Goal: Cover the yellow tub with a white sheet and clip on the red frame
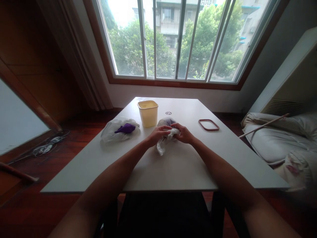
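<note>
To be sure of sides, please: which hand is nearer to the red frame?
Right. The right hand is left of the frame, the left hand farther left.

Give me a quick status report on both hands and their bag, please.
Left hand and right hand on white plastic bag, its plastic bunched between them. Purple showing through. Yellow bin standing close, beyond left hand.
</note>
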The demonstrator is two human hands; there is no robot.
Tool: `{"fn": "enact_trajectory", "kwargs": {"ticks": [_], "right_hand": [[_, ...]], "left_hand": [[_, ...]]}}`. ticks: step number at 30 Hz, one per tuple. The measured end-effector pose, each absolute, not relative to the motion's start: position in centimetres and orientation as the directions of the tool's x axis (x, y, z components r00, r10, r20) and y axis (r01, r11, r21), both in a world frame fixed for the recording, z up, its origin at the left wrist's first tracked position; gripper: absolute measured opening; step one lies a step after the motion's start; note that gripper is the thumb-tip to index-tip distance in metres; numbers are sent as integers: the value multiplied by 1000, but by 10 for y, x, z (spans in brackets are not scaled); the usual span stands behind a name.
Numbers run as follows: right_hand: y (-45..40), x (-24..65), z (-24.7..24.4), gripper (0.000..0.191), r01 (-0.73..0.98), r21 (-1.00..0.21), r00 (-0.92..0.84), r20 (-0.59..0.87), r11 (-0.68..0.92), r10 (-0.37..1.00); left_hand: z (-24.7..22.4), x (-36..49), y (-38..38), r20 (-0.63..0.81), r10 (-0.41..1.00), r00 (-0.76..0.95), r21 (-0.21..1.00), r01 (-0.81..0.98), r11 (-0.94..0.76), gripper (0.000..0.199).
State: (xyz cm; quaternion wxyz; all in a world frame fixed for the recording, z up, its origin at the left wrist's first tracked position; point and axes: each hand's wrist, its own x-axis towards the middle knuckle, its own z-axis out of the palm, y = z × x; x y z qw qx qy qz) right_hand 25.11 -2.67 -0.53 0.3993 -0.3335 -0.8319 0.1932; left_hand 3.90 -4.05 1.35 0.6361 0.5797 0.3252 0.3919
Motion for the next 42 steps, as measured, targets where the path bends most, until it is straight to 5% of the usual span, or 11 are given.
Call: {"fn": "enact_trajectory", "kwargs": {"ticks": [8,14,21,35,42], "right_hand": [[-15,244,-22,55,446,-548,-397,587,707,705],[-23,247,-9,49,599,-418,-193,752,683,630],[-45,242,6,42,664,-208,-375,738,718,561],[-41,238,6,15,698,-160,-445,666,698,598],[-40,238,6,10,703,-140,-469,646,697,603]], "left_hand": [[17,38,-43,5,852,523,999,-47,23,35],[2,40,-35,132,908,398,974,-221,-45,71],[2,43,-39,226,902,369,944,-312,-109,70],[-2,48,-37,299,910,285,951,-164,-261,69],[1,44,-37,359,894,267,911,105,-398,55]]}}
